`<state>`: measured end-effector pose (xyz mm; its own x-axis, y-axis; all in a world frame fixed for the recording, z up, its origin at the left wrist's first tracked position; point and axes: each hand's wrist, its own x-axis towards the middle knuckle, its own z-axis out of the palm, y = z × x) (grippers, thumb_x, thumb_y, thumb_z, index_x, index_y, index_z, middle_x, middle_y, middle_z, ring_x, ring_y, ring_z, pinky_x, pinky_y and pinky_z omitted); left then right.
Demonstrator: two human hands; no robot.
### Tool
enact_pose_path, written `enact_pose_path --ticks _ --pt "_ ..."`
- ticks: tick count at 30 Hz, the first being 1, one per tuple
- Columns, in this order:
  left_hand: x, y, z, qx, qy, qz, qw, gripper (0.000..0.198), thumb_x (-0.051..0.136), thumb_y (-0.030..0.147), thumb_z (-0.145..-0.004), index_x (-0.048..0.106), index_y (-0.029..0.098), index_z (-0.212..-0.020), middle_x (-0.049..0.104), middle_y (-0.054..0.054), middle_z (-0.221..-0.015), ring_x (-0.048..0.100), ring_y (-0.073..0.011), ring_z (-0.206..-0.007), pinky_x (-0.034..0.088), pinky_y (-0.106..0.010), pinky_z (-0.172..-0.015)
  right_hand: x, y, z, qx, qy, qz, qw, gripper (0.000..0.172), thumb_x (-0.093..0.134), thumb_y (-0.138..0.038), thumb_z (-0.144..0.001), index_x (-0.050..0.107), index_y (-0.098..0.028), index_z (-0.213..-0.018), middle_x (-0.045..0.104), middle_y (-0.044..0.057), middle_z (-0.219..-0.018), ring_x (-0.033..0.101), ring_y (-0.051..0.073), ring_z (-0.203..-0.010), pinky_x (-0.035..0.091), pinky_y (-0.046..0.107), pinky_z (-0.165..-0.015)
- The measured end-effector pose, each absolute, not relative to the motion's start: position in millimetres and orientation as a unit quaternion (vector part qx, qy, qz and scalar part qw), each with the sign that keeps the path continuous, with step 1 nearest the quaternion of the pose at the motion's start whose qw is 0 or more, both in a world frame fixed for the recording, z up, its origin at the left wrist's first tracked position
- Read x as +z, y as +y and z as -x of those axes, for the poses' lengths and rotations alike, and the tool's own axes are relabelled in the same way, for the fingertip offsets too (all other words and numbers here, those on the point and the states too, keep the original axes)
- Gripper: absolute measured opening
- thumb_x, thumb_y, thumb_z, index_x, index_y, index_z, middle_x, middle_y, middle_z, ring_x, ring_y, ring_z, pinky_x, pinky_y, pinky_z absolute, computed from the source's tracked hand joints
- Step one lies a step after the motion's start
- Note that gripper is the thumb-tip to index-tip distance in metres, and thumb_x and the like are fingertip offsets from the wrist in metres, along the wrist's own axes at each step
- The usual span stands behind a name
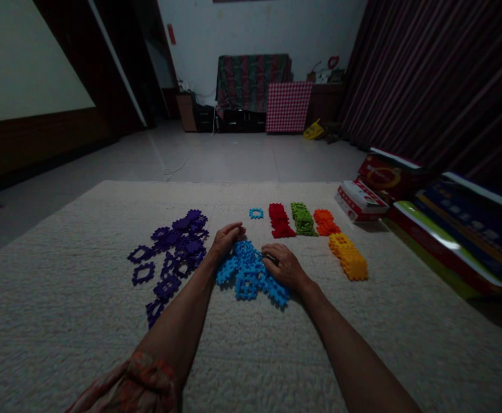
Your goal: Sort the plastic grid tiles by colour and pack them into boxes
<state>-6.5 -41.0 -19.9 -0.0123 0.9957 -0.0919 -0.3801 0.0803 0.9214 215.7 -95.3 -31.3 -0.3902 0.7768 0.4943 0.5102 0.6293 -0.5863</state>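
Blue pcs [251,265]: matt plastic; mat [70,287]: rough quilted cloth (floor [238,158] smooth, w/ slight sheen).

The room is dim, with the curtain [431,74] sunk into near-black folds at the right — while the back wall [191,34] shows a pale, cool grey. The tiled floor [234,158] carries a faint sheen, and a white streak of glare sits on the long box [446,236]. The blue pieces [246,281] look bright but soft-edged; the mat [70,287] is grainy — and stretched towards the picture's sides.
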Motion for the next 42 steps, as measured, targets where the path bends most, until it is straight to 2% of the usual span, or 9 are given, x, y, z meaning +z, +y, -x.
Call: enact_pose_path --ticks 15,35,42 --pt "-18.3 -40.3 3.4 0.571 0.424 -0.369 0.598 0.046 0.086 0.032 -0.060 0.073 0.013 -0.100 0.076 -0.009 -0.089 0.071 -0.0252 -0.093 0.054 -0.043 -0.092 -27.5 -95.0 -216.3 0.185 -0.812 0.400 0.382 0.018 0.061 -0.020 -0.085 0.071 -0.020 -0.100 0.074 0.011 -0.107 0.065 0.026 -0.105 0.048 0.045 -0.097" --pt "-15.6 -41.7 1.3 0.549 0.446 -0.401 0.583 0.046 0.087 0.036 -0.059 0.074 0.014 -0.097 0.076 -0.008 -0.084 0.072 -0.0232 -0.079 0.054 -0.039 -0.084 -28.4 -94.4 -215.7 0.178 -0.817 0.393 0.383 0.017 0.061 -0.016 -0.083 0.071 -0.020 -0.096 0.075 0.010 -0.103 0.065 0.025 -0.101 0.049 0.044 -0.095" --pt "-16.6 -41.6 1.7 0.543 0.447 -0.414 0.578 0.049 0.086 0.040 -0.060 0.073 0.014 -0.100 0.076 -0.008 -0.085 0.073 -0.0249 -0.085 0.054 -0.042 -0.088 -26.8 -94.5 -215.8 0.175 -0.818 0.396 0.379 0.018 0.063 -0.015 -0.081 0.071 -0.021 -0.096 0.074 0.009 -0.103 0.065 0.024 -0.101 0.049 0.043 -0.094"
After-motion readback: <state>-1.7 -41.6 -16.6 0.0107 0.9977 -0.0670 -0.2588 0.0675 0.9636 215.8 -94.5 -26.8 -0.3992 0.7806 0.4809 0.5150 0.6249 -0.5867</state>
